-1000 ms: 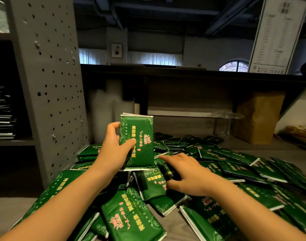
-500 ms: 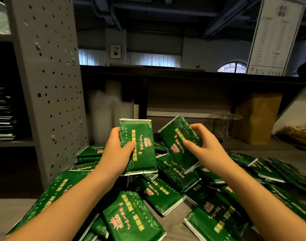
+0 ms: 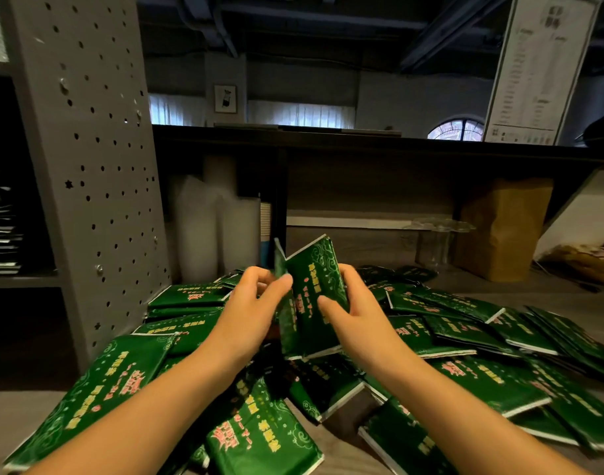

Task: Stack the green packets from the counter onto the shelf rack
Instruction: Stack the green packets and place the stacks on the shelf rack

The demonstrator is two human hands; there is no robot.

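As the left hand [image 3: 252, 308] and right hand [image 3: 359, 318] clasp packets [image 3: 316, 286] between curled fingers, square their edges first.

Two bare forearms reaching forward from the lower corners and converging at centre, left hand [image 3: 254, 305] and right hand [image 3: 357, 315] close together, palms facing, fingers curled, thumbs on the near side, both gripping upright green packets [image 3: 316, 286] between them, left hand slightly blurred
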